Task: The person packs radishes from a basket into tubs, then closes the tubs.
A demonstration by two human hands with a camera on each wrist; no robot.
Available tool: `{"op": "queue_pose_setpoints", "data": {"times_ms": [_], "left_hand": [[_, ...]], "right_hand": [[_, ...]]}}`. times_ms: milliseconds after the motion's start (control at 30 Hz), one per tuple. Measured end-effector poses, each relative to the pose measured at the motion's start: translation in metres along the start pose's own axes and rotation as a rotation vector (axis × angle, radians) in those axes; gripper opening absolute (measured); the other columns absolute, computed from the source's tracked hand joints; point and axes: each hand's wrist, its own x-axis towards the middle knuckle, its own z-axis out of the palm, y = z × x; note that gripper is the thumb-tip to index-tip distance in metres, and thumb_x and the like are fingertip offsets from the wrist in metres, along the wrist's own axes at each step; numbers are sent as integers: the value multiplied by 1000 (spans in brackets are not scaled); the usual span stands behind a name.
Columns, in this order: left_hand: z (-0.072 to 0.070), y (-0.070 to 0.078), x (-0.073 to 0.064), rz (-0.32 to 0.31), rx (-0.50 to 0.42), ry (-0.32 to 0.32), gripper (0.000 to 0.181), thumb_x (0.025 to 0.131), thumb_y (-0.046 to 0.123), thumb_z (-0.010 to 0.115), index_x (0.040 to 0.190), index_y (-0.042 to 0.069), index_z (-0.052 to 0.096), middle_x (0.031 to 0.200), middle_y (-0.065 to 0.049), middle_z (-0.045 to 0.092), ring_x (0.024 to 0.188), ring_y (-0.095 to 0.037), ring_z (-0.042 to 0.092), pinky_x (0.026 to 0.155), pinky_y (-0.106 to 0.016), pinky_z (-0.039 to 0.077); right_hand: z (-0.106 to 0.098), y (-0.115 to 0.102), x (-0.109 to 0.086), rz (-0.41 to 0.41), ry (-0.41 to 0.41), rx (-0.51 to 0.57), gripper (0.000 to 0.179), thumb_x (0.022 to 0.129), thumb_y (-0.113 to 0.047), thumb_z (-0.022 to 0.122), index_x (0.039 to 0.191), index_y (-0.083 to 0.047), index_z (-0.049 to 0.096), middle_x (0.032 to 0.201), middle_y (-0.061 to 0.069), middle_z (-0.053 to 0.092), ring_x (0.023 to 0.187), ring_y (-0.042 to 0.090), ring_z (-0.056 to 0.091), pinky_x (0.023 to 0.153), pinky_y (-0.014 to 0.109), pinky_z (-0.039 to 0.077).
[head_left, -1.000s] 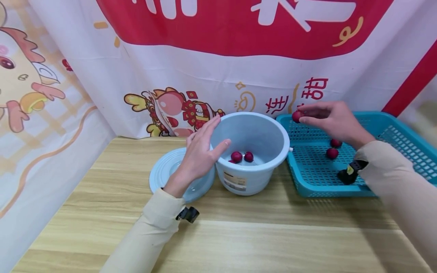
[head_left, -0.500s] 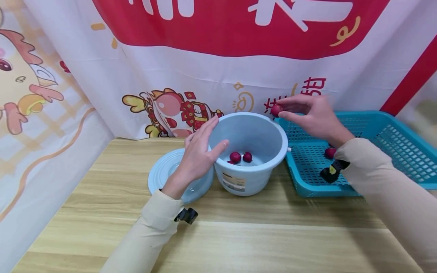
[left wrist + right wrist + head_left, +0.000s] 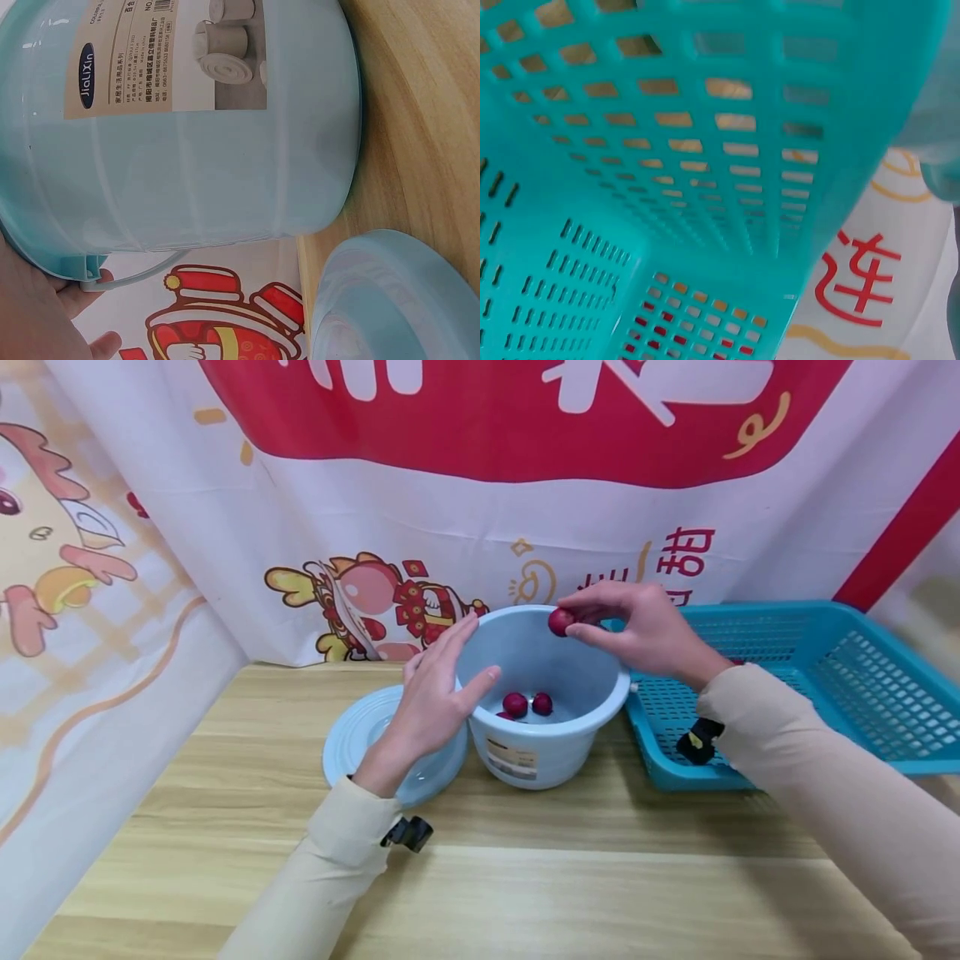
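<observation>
**Round red item (image 3: 560, 622) held at bucket (image 3: 536, 760)**

From where I stand, the right hand (image 3: 637, 631) has its grip pinched on the item, over the bucket's mouth. The left hand (image 3: 431, 697), grip slack and fingers extended, touches the rim. Similar red pieces (image 3: 515, 704) lie inside. A lid (image 3: 348, 743) and teal basket (image 3: 675, 777) flank the bucket on the tabletop (image 3: 525, 910).

Bucket (image 3: 558, 758) can be entered over front rim; left side blocked by left hand (image 3: 431, 697), right by right hand (image 3: 648, 631) and basket (image 3: 678, 774).
</observation>
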Motion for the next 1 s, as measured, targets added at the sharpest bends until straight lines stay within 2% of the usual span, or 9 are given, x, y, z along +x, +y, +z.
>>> {"op": "queue_pose_setpoints", "data": {"times_ms": [133, 233, 467, 633, 1000], "left_hand": [[-2, 0, -1, -9, 1, 3, 78, 101, 51, 56, 169, 20, 31, 178, 3, 26, 162, -27, 29, 128, -65, 9], [-3, 1, -1, -6, 5, 6, 78, 101, 52, 55, 168, 20, 31, 177, 4, 26, 162, -26, 30, 128, -64, 9], [-3, 0, 0, 0, -4, 5, 77, 102, 50, 55, 168, 18, 32, 177, 3, 27, 162, -25, 30, 128, -63, 10], [-1, 0, 0, 0, -8, 4, 77, 102, 51, 54, 168, 17, 32, 177, 3, 27, 162, -26, 30, 128, -64, 9], [0, 1, 0, 6, -11, 0, 78, 102, 50, 56, 168, 17, 32, 177, 2, 27, 162, -28, 30, 128, -65, 8]], "right_hand": [[7, -3, 5, -33, -16, -3, 45, 90, -19, 86, 133, -17, 75, 123, 4, 78, 106, 21, 76, 93, 32, 63], [10, -4, 7, -55, -18, -4, 45, 89, -19, 86, 133, -17, 75, 123, 4, 78, 105, 20, 77, 94, 45, 63], [13, -2, 7, -77, -26, -19, 45, 89, -15, 86, 133, -14, 75, 124, 7, 77, 104, 21, 76, 93, 46, 64], [14, -1, 7, -93, -19, -54, 45, 88, -12, 86, 132, -12, 75, 126, 10, 76, 109, 27, 75, 94, 50, 63], [16, -2, 6, -79, -26, -118, 44, 86, -10, 88, 129, -11, 77, 126, 11, 76, 113, 30, 73, 97, 51, 62]]}}
